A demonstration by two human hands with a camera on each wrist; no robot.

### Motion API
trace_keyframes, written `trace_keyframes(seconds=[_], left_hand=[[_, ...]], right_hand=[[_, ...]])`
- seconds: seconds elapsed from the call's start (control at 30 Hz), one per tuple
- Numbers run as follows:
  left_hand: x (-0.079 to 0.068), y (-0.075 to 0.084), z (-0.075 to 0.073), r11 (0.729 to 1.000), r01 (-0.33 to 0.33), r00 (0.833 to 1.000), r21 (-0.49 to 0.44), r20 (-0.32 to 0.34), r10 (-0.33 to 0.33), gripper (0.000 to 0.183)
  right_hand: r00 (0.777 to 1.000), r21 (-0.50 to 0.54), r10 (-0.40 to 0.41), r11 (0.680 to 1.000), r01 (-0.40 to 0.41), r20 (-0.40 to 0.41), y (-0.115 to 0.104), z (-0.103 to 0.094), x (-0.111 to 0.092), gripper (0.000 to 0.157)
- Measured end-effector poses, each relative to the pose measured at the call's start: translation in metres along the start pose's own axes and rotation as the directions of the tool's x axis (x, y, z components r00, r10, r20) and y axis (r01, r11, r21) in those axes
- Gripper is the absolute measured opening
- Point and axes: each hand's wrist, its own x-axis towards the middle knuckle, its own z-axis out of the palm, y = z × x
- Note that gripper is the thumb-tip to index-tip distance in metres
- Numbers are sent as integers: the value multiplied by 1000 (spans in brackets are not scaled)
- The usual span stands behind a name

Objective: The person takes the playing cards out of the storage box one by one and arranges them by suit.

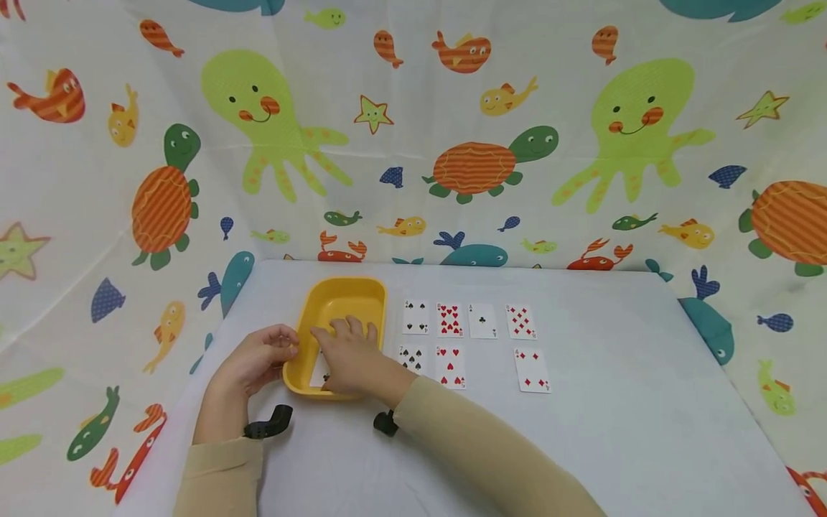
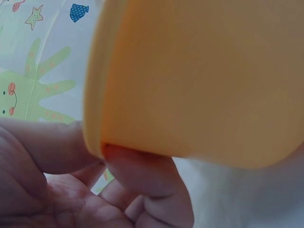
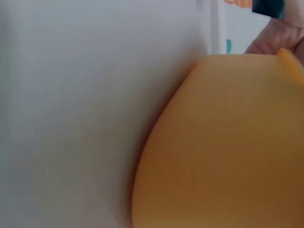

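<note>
In the head view, my left hand (image 1: 255, 357) is at the left side of a yellow plastic tray (image 1: 382, 301). The left wrist view shows its thumb and a finger (image 2: 147, 175) pinching the tray's rim. Inside the tray, my right hand (image 1: 357, 357) is over a white playing card (image 1: 319, 373), which it partly covers. Its fingertips point down toward the tray floor, and whether they grip a card is hidden. The right wrist view has only the outer wall of the tray (image 3: 218, 142) close up, with part of the left hand (image 3: 275, 38) beyond.
Right of the tray, several playing cards lie face up in two rows, among them an ace of clubs (image 1: 482, 321), a five of hearts (image 1: 450, 368) and a four of diamonds (image 1: 533, 370). My right forearm (image 1: 478, 445) crosses the white table (image 1: 646, 402). Behind hangs a sea-animal cloth (image 1: 413, 143).
</note>
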Motion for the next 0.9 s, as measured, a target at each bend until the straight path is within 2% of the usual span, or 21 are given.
trace_keyframes(seconds=[0.33, 0.9], left_hand=[[2, 2, 2, 1000, -5, 1000, 1, 5, 5, 14], [1, 1, 2, 1000, 10, 1000, 0, -21, -10, 14]], right_hand=[[997, -14, 43, 999, -42, 71, 1, 6, 9, 91], [999, -44, 28, 999, -26, 39, -1, 8, 10, 85]])
